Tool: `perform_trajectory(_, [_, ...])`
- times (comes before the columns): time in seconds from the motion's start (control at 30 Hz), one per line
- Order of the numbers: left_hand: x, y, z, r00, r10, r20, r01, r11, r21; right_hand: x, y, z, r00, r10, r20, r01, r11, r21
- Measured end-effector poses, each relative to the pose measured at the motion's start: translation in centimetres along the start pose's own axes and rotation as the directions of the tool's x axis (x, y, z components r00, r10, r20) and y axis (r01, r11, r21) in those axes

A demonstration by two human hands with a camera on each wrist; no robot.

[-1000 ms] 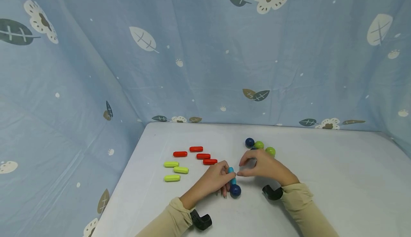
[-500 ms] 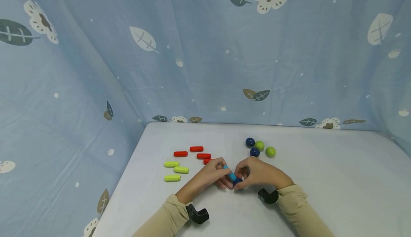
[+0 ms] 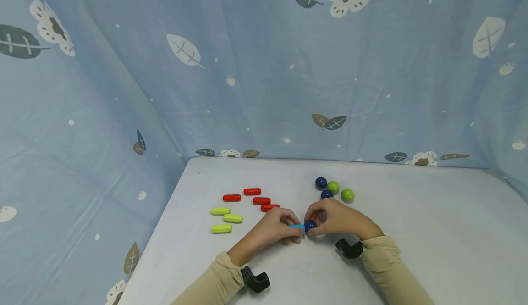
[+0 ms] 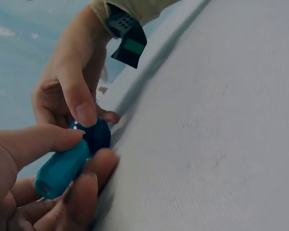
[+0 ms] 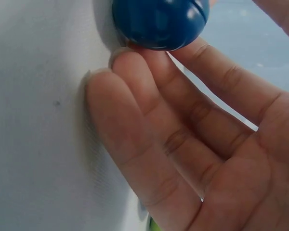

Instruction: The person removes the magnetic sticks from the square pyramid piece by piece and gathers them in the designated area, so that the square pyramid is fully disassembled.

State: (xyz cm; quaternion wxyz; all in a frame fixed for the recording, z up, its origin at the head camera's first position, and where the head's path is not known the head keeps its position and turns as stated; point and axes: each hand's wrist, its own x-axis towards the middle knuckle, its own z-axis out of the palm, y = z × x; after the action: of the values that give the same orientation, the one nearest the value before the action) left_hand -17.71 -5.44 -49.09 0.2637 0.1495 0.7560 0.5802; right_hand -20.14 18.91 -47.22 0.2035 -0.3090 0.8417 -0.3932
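My left hand (image 3: 274, 226) pinches a light-blue stick (image 4: 62, 168) between thumb and fingers; a small hole shows in its near end in the left wrist view. Its other end meets a dark-blue ball (image 4: 97, 137). That ball (image 3: 310, 225) is held by my right hand (image 3: 340, 219), thumb in front and fingers behind. In the right wrist view the glossy ball (image 5: 159, 21) sits at the fingertips, with a groove on its surface. Stick and ball lie in one line, left to right, close over the white table.
Several red sticks (image 3: 252, 191) and several yellow-green sticks (image 3: 233, 219) lie on the white table (image 3: 433, 222) to the left. Beyond my right hand are two more dark-blue balls (image 3: 321, 183) and two green balls (image 3: 348, 195). A patterned blue curtain (image 3: 264, 89) hangs behind.
My right hand came down and took hold of the dark-blue ball. The stick and ball swung from pointing toward me to lying level, left to right.
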Motion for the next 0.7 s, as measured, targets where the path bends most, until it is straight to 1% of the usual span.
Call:
perform_trajectory(0.03, [-0.1, 0.1, 0.0, 1.000, 0.024, -0.011, -0.023, 0.998, 0.066, 0.0, 0.0, 0.0, 1.000, 0.000, 0.001, 0.000, 1.000, 0.000])
perform_trajectory(0.07, [-0.1, 0.3, -0.1, 0.998, 0.052, -0.025, -0.048, 0.988, 0.150, 0.0, 0.0, 0.0, 1.000, 0.000, 0.003, 0.000, 1.000, -0.001])
perform_trajectory(0.1, [-0.2, 0.5, -0.2, 0.996, 0.081, -0.040, -0.069, 0.968, 0.240, 0.0, 0.0, 0.0, 1.000, -0.005, 0.006, 0.005, 1.000, 0.000])
perform_trajectory(0.13, [-0.3, 0.7, -0.2, 0.993, 0.108, -0.052, -0.085, 0.941, 0.328, 0.1, -0.1, 0.1, 1.000, -0.009, 0.010, 0.009, 1.000, 0.002])
perform_trajectory(0.2, [-0.5, 1.2, -0.4, 0.986, 0.151, -0.074, -0.096, 0.866, 0.491, 0.2, -0.1, 0.1, 1.000, -0.021, 0.018, 0.021, 1.000, 0.011])
perform_trajectory(0.23, [-0.6, 1.4, -0.4, 0.983, 0.167, -0.080, -0.096, 0.827, 0.554, 0.2, -0.2, 0.2, 0.999, -0.028, 0.022, 0.027, 1.000, 0.014])
perform_trajectory(0.27, [-0.8, 1.6, -0.5, 0.982, 0.171, -0.086, -0.085, 0.791, 0.605, 0.3, -0.2, 0.2, 0.999, -0.034, 0.025, 0.034, 0.999, 0.016])
perform_trajectory(0.3, [-0.9, 1.8, -0.5, 0.981, 0.172, -0.090, -0.074, 0.761, 0.644, 0.3, -0.2, 0.2, 0.999, -0.035, 0.024, 0.034, 0.999, 0.018])
perform_trajectory(0.37, [-1.1, 2.0, -0.8, 0.979, 0.170, -0.109, -0.046, 0.714, 0.699, 0.2, -0.2, 0.1, 1.000, -0.023, 0.014, 0.023, 1.000, 0.014])
perform_trajectory(0.4, [-1.2, 2.1, -0.9, 0.977, 0.171, -0.125, -0.031, 0.698, 0.715, 0.1, -0.1, 0.0, 1.000, -0.016, 0.005, 0.016, 1.000, 0.008])
perform_trajectory(0.47, [-1.3, 2.2, -1.2, 0.970, 0.175, -0.166, 0.003, 0.678, 0.735, 0.0, 0.1, -0.1, 1.000, 0.006, -0.011, -0.006, 1.000, -0.003])
perform_trajectory(0.57, [-1.2, 2.2, -1.6, 0.953, 0.208, -0.222, 0.030, 0.663, 0.748, -0.2, 0.4, -0.2, 1.000, 0.020, -0.021, -0.021, 1.000, -0.006])
perform_trajectory(0.6, [-1.2, 2.2, -1.8, 0.948, 0.219, -0.233, 0.033, 0.658, 0.752, -0.2, 0.4, -0.2, 1.000, 0.021, -0.021, -0.021, 1.000, -0.007])
perform_trajectory(0.7, [-1.0, 2.0, -1.9, 0.938, 0.251, -0.238, 0.028, 0.629, 0.777, -0.2, 0.5, -0.2, 1.000, 0.010, -0.017, -0.010, 1.000, 0.000])
